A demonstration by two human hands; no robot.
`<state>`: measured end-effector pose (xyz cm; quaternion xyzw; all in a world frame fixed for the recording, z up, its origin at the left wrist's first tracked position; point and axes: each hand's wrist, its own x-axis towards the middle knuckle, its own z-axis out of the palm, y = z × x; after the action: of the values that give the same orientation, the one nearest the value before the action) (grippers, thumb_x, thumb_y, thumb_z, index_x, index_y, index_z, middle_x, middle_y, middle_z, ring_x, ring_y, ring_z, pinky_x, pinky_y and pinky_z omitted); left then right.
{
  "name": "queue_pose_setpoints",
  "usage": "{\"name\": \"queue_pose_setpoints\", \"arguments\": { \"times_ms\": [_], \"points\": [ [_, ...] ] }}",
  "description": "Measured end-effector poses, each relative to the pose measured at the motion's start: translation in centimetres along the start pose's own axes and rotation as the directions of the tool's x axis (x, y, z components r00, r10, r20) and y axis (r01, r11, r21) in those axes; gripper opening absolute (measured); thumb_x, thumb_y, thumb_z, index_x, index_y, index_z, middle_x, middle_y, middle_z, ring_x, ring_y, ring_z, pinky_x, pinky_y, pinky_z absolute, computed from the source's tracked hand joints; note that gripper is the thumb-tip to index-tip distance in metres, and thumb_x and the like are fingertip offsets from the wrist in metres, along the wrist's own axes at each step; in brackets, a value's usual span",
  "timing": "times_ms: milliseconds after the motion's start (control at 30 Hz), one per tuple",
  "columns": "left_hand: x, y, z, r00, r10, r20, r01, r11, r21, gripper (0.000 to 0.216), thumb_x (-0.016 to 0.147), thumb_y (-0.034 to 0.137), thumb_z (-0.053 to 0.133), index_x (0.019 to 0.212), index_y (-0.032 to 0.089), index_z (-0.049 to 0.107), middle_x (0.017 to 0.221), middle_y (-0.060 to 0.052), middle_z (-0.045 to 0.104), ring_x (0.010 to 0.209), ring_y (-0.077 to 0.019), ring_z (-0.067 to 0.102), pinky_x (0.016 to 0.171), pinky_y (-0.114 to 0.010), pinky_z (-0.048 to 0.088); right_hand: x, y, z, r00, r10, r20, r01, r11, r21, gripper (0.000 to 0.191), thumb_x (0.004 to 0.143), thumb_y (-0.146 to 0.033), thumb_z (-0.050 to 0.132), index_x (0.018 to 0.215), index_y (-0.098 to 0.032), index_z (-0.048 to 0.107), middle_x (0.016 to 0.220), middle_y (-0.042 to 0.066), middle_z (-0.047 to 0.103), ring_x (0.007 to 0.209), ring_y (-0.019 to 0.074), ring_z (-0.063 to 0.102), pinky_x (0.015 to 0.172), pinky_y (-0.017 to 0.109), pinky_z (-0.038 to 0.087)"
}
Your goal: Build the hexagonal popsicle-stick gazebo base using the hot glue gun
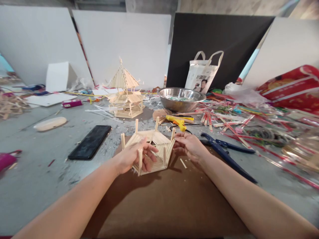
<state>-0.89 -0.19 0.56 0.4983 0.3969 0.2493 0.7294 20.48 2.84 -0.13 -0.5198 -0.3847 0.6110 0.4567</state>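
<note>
A six-sided model base built of thin wooden sticks (159,162), with short upright posts at its corners, sits on a brown board (159,205). My left hand (139,154) reaches over its left side, between the posts, with fingers spread inside the frame. At the right corner, the thumb and fingertips of my right hand (189,146) pinch at an upright post (173,133). A short loose stick (183,163) lies on the board below my right hand. Behind stands a pagoda-shaped stick model (126,89) with a pointed roof.
A yellow glue gun (176,122) lies behind the base, near a steel bowl (181,99). Blue-handled cutters (229,156) rest right of my right hand. A black phone (89,142) and white oval case (50,123) lie left. Wrappers and sticks clutter the right side.
</note>
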Motion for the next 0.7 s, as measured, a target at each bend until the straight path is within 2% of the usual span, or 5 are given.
{"name": "queue_pose_setpoints", "arguments": {
  "times_ms": [133,300,433,600,700],
  "points": [
    [-0.6,0.1,0.7,0.995,-0.035,0.092,0.034,0.999,0.02,0.044,0.078,0.05,0.036,0.097,0.014,0.054,0.078,-0.008,0.062,0.055,-0.0156,0.06,0.049,-0.026,0.042,0.0,0.1,0.0,0.999,0.03,0.023,-0.029,1.0,-0.011,0.008,0.075,-0.01,0.048,0.078,-0.017,0.045,0.055,-0.001,0.058,0.044,0.0091,0.056,0.04,0.02,0.049],
    [-0.7,0.2,0.9,0.994,-0.011,0.11,0.014,1.0,-0.028,0.035,0.078,0.041,0.046,0.095,0.012,0.056,0.081,-0.009,0.062,0.068,-0.0164,0.06,0.062,-0.028,0.044,-0.2,0.1,0.3,0.998,0.04,0.047,-0.038,0.998,-0.043,0.006,0.076,-0.011,0.047,0.076,-0.017,0.044,0.053,-0.002,0.057,0.043,0.0086,0.056,0.04,0.019,0.049],
    [0.0,0.1,0.9,0.998,0.006,0.06,-0.001,0.996,-0.084,0.029,0.077,0.035,0.051,0.092,0.011,0.057,0.083,-0.009,0.062,0.074,-0.0146,0.059,0.071,-0.029,0.044,-0.5,0.3,0.6,0.999,0.023,0.023,-0.021,0.994,-0.109,0.008,0.077,-0.014,0.047,0.083,-0.018,0.043,0.048,-0.003,0.056,0.039,0.0087,0.054,0.04,0.02,0.048],
    [1.4,0.1,1.3,0.999,0.01,-0.039,-0.015,0.993,-0.118,0.022,0.077,0.029,0.051,0.087,0.01,0.055,0.078,-0.008,0.062,0.07,-0.0138,0.059,0.067,-0.027,0.044,-0.8,0.5,0.8,0.992,0.011,0.123,0.005,0.992,-0.125,0.015,0.074,-0.012,0.051,0.085,-0.017,0.042,0.051,-0.003,0.058,0.039,0.0084,0.054,0.038,0.018,0.047],
    [2.3,0.3,1.4,0.997,-0.014,-0.078,0.006,0.995,-0.095,0.018,0.076,0.025,0.053,0.084,0.01,0.054,0.073,-0.006,0.06,0.065,-0.0128,0.059,0.062,-0.026,0.045,-0.8,0.3,0.8,0.993,0.006,0.119,0.005,0.996,-0.091,0.018,0.073,-0.009,0.051,0.086,-0.017,0.041,0.052,-0.003,0.058,0.038,0.0086,0.054,0.037,0.018,0.046]
  ]
}}
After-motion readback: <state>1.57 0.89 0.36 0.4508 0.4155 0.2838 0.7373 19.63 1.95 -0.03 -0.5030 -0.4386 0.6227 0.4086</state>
